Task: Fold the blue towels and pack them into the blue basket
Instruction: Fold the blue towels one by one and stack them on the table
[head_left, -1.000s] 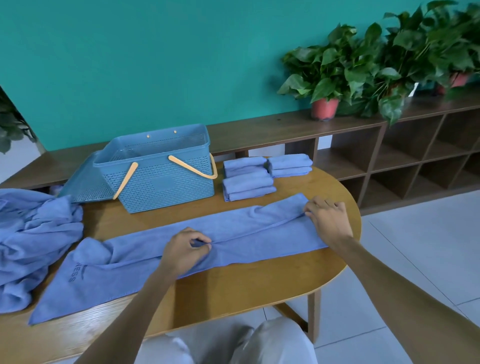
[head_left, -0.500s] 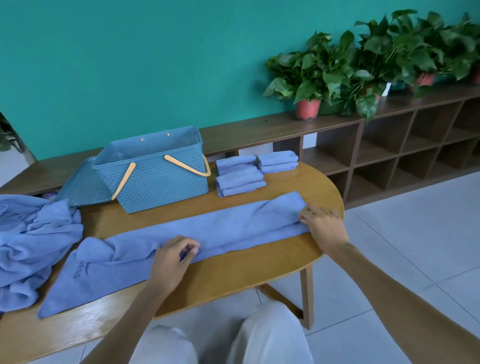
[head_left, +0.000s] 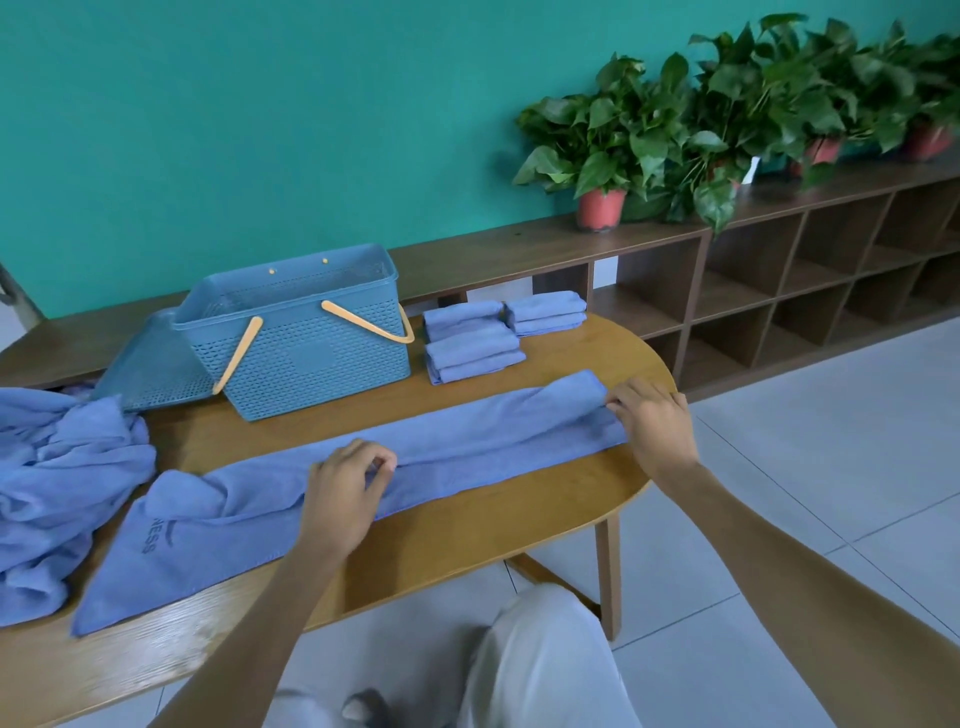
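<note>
Head view: across the frame's centre, both hands are pinching a soft, limp blue towel (head_left: 467, 447) on the counter (head_left: 467, 540), left hand (head_left: 345, 493) mid-length, right hand (head_left: 649, 421) at its end; edges look best for gripping.

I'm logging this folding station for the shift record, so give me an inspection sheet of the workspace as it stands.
Surface: wooden table, oval end at right.
Job's things: long towel spread lengthwise, half folded; blue basket behind it, no towels seen inside; folded towels stacked beside the basket; unfolded pile at left.
Clutter: basket lid leaning on the basket.
Grippers: left hand pinches the towel's middle; right hand grips its end.
Cables: nothing seen.
Surroundings: teal wall, shelf unit, potted plants.
</note>
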